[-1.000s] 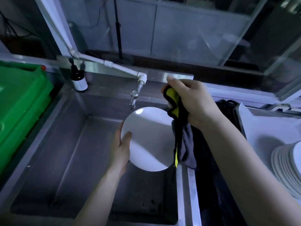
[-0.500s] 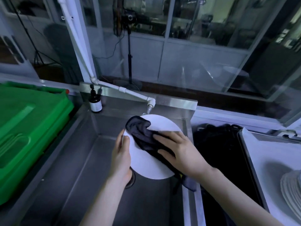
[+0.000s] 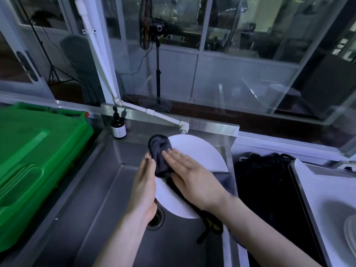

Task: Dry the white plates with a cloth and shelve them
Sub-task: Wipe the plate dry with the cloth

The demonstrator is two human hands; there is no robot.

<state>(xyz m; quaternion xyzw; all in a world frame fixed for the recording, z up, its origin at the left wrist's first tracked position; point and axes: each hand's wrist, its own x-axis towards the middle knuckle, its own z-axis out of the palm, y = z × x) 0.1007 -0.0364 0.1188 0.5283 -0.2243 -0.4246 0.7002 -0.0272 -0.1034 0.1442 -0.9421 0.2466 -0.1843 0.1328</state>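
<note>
I'm looking into a commercial dishwashing station: a deep stainless sink (image 3: 86, 199), a white pipe tap (image 3: 163, 117) at its far rim, a green plastic crate (image 3: 34, 151) left, stacked plates (image 3: 350, 236) right, glass partitions (image 3: 240, 31) beyond.

The plate (image 3: 198, 151) is white, smooth and hard, with a soft shine. The cloth (image 3: 159, 151) on it is dark, soft and fuzzy. The sink (image 3: 100, 189) is grey metal, dull with a faint shine. The green bin (image 3: 38, 151) is smooth, shiny plastic. The pipe (image 3: 159, 115) is white plastic. The small bottle (image 3: 118, 128) is dark and glossy.
</note>
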